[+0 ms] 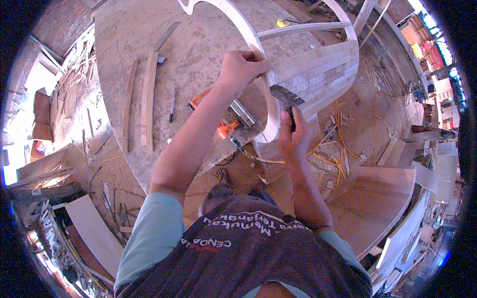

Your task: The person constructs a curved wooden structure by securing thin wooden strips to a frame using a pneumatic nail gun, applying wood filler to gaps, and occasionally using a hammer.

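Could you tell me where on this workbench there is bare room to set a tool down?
The bench is bare between the straight slats and the curved frame, beyond the left hand. It is crowded at the near edge: the pen, the orange clamp and the right hand with the hammer sit close together.
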`<control>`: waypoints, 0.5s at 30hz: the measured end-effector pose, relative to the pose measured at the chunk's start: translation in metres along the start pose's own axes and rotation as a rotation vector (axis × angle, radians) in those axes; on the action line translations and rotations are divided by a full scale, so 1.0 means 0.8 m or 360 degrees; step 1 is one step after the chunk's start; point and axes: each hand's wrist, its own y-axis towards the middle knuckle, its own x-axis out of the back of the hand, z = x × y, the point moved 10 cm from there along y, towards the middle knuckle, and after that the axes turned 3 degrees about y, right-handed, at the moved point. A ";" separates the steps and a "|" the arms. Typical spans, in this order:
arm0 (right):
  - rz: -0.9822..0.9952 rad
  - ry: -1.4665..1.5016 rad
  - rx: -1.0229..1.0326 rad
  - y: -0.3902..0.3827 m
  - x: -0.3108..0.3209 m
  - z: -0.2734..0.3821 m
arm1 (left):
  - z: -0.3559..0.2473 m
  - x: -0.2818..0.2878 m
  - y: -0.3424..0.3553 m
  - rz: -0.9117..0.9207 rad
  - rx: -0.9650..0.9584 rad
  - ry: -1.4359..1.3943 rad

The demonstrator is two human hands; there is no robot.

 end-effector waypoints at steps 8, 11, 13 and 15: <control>0.0044 -0.0085 0.0093 -0.003 0.003 0.009 | 0.007 0.002 -0.004 0.0015 -0.0011 0.0072; 0.0467 0.0021 0.0089 -0.028 -0.021 0.018 | 0.019 0.039 -0.026 -0.0268 0.0109 0.0118; 0.0757 0.0173 0.0174 -0.059 -0.049 0.030 | 0.004 0.086 -0.071 -0.0447 -0.0176 0.0126; 0.0985 0.0204 0.0144 -0.100 -0.087 0.030 | 0.023 0.131 -0.109 -0.0549 -0.0055 -0.0122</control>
